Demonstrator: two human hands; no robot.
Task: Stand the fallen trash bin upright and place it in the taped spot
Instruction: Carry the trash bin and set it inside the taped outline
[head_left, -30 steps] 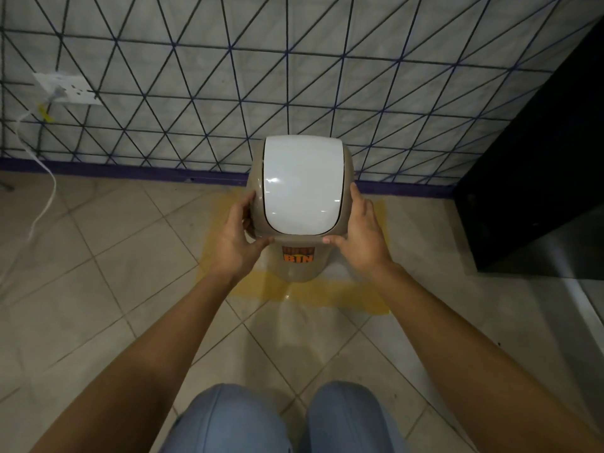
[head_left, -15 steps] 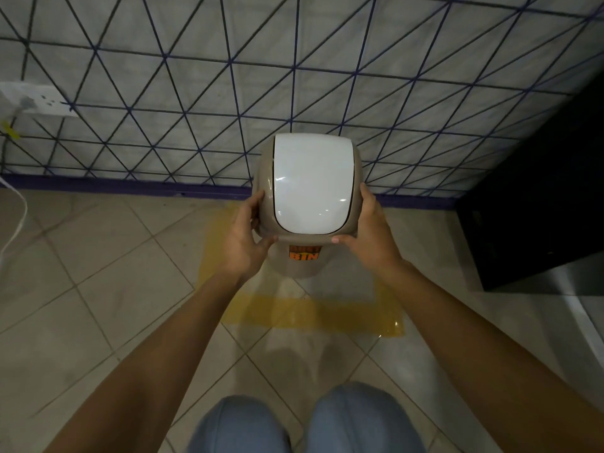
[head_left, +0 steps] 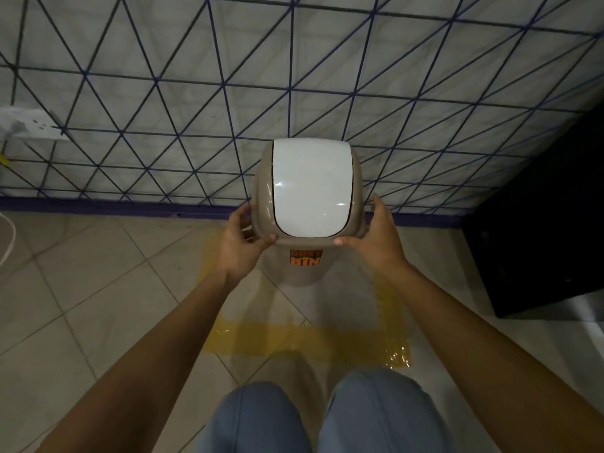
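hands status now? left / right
Left hand: closed on the trash bin, gripping its lid rim.
Right hand: closed on the trash bin's opposite side.

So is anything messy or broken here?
Nothing looks broken or spilled. The trash bin stands upright inside the yellow tape outline, held by the left hand and right hand.
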